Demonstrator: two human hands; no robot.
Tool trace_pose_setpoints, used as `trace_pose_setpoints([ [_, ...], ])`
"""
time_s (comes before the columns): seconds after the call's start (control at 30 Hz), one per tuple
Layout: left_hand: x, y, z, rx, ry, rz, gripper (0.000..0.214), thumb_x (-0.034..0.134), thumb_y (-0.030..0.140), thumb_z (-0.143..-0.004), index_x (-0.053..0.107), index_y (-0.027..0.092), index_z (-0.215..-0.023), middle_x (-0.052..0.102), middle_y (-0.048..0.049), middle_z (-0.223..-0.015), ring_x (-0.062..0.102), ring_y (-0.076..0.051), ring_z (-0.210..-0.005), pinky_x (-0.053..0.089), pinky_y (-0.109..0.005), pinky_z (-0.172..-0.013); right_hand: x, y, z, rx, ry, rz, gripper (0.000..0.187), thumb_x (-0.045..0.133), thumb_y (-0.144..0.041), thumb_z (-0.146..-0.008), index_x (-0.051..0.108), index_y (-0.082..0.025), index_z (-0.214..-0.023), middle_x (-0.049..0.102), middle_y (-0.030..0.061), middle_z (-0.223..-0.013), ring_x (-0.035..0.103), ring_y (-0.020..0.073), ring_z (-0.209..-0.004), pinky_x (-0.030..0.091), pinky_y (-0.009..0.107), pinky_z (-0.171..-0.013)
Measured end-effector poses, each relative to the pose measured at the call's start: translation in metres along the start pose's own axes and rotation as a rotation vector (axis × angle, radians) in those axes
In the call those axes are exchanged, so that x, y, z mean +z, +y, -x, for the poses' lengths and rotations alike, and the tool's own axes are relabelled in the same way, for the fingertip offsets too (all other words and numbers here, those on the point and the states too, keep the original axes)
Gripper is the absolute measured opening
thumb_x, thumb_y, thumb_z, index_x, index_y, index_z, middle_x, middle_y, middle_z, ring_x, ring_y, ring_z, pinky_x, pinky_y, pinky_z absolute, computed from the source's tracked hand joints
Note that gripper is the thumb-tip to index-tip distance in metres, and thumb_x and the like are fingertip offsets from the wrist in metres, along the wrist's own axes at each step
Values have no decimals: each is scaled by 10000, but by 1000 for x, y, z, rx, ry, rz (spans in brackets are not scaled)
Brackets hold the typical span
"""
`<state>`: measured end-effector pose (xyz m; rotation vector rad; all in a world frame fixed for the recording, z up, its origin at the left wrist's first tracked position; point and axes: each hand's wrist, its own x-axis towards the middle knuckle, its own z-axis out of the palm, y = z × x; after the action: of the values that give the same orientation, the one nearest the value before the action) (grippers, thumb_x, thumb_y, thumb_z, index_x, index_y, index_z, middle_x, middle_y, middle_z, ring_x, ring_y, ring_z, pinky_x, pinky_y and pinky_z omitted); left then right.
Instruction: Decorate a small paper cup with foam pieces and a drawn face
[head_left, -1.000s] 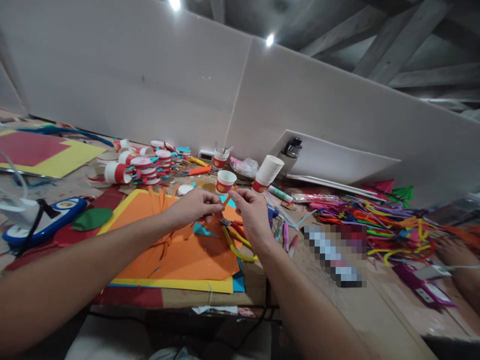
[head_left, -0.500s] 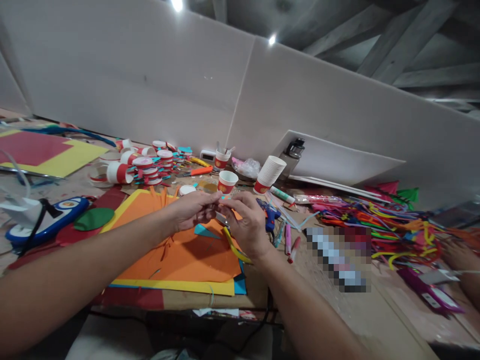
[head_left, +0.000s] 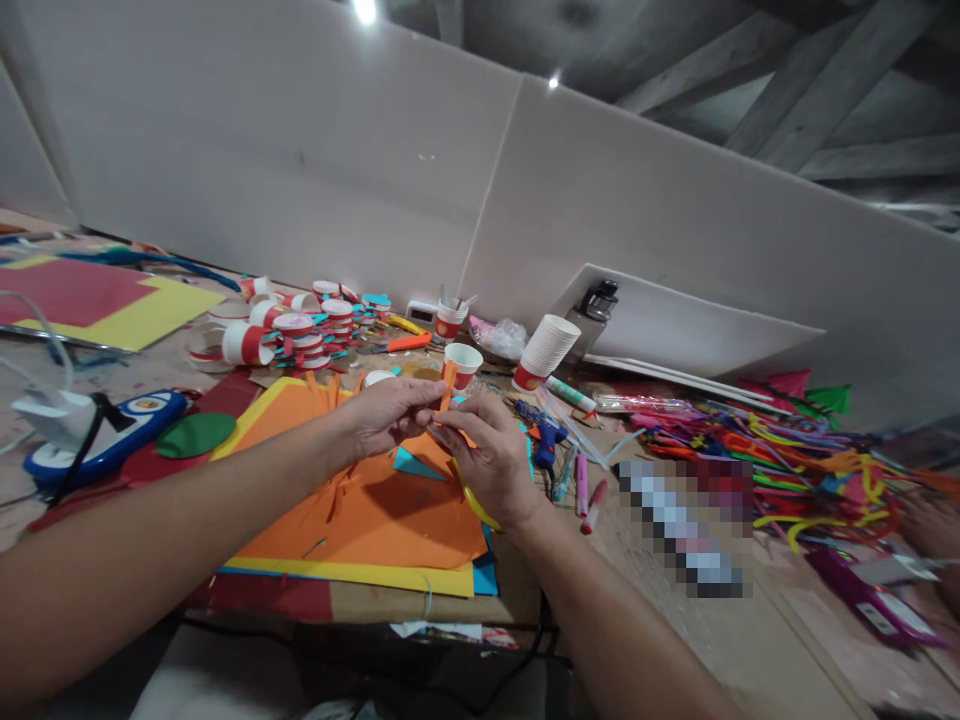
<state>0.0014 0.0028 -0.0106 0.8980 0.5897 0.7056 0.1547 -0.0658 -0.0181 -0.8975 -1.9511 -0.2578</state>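
My left hand (head_left: 390,410) pinches a narrow orange paper strip (head_left: 447,388) that stands up between thumb and fingers. My right hand (head_left: 491,455) is curled just right of it, its fingertips closed on the lower end of the same strip. Both hands hover over a large orange sheet (head_left: 360,500) lying on yellow and blue sheets. Yellow-handled scissors (head_left: 474,503) lie on the orange sheet under my right hand. A small teal paper triangle (head_left: 416,465) rests below the hands. A red-and-white paper cup (head_left: 462,362) stands just behind the strip.
A tilted stack of paper cups (head_left: 541,350), a blue glue gun (head_left: 546,440), markers (head_left: 581,485) and a heap of coloured pipe cleaners (head_left: 765,450) lie to the right. Finished cup pieces (head_left: 285,330) cluster at the back left. Another person's hand (head_left: 934,520) shows at the far right.
My right hand dropped lower and closed in toward my left hand. The orange strip now stands upright between them. The view has shifted slightly.
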Motion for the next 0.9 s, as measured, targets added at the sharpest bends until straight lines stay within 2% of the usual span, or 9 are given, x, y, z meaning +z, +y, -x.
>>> trace_pose_setpoints([
  [0.4, 5, 3, 3, 53, 1, -4, 222, 750, 272, -708, 592, 119, -679, 444, 46, -457, 332, -18, -396, 200, -139, -376, -2, -4, -1, 31, -43, -1, 109, 592, -170, -883, 683, -228, -902, 632, 53, -882, 599, 172, -899, 515, 326, -752],
  [0.57, 4, 3, 2, 84, 14, -18, 213, 738, 271, -719, 599, 117, -674, 442, 45, -467, 348, -21, -412, 227, -137, -384, -1, -4, -1, 44, -12, -36, 81, 618, -166, -870, 677, -211, -904, 629, 58, -907, 599, 166, -918, 515, 309, -752],
  [0.9, 7, 5, 5, 103, 50, 16, 191, 732, 253, -711, 609, 114, -663, 432, 49, -472, 338, -17, -413, 219, -136, -373, -1, -6, -1, 83, -25, -41, 106, 614, -168, -872, 687, -240, -902, 613, 42, -875, 587, 170, -913, 504, 324, -756],
])
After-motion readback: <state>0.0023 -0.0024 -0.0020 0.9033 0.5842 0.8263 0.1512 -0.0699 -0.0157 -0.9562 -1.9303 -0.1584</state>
